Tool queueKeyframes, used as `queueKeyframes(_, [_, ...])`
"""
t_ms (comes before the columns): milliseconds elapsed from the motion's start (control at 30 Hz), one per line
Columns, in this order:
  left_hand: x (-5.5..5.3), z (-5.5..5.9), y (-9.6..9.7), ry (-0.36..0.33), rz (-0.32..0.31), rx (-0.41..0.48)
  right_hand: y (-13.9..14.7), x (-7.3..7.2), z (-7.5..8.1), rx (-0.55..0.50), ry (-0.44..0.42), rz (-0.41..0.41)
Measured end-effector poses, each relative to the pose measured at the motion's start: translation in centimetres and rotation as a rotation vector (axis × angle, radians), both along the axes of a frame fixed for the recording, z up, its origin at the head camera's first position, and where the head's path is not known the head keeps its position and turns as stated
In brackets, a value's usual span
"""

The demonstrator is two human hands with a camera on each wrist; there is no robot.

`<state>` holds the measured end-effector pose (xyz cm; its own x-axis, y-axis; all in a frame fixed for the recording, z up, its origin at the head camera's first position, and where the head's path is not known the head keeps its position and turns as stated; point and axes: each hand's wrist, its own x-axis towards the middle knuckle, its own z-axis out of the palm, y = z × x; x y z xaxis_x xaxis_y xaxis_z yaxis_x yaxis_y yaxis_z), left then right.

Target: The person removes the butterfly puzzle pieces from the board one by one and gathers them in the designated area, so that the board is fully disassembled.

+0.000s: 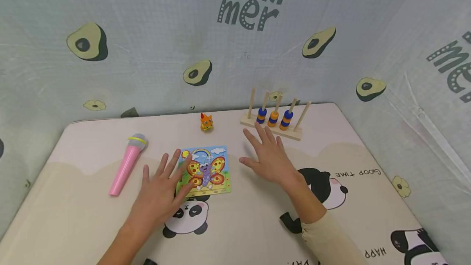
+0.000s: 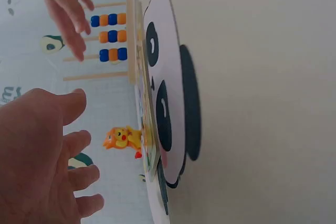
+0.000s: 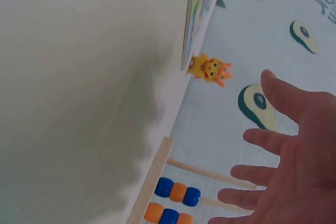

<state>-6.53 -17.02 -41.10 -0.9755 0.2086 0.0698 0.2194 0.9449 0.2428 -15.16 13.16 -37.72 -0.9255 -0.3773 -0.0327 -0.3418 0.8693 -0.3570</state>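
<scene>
My left hand (image 1: 160,193) hovers with spread fingers over the left edge of a butterfly picture puzzle (image 1: 206,171), holding nothing. In the left wrist view, a gap shows between that hand (image 2: 44,150) and the tabletop. To the puzzle's right, my right hand (image 1: 270,158) is also raised with fingers apart, nothing in its grasp. Just beyond it stands a wooden peg stacker (image 1: 272,128) with blue and orange beads on its three middle pegs; the two outer pegs are bare. The right wrist view shows the right palm (image 3: 310,166) apart from the stacker's base (image 3: 152,179).
A pink toy microphone (image 1: 128,162) with a grey head lies left of the left hand. A small orange and yellow animal figure (image 1: 207,122) stands behind the puzzle. The table (image 1: 92,216) has a panda-print cover, and a printed cloth (image 1: 154,19) hangs behind it.
</scene>
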Motion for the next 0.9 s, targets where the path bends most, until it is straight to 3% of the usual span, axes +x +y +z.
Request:
queueKeyframes(500, [0.4, -1.1, -0.4, -0.094, -0.149, 0.079, -2.6, -1.7, -0.4, 0.003, -0.074, 0.102])
queueKeyframes(900, [0.0, -1.1, -0.8, -0.171, -0.236, 0.101, -4.6, -3.0, -1.1, -0.055, -0.156, 0.19])
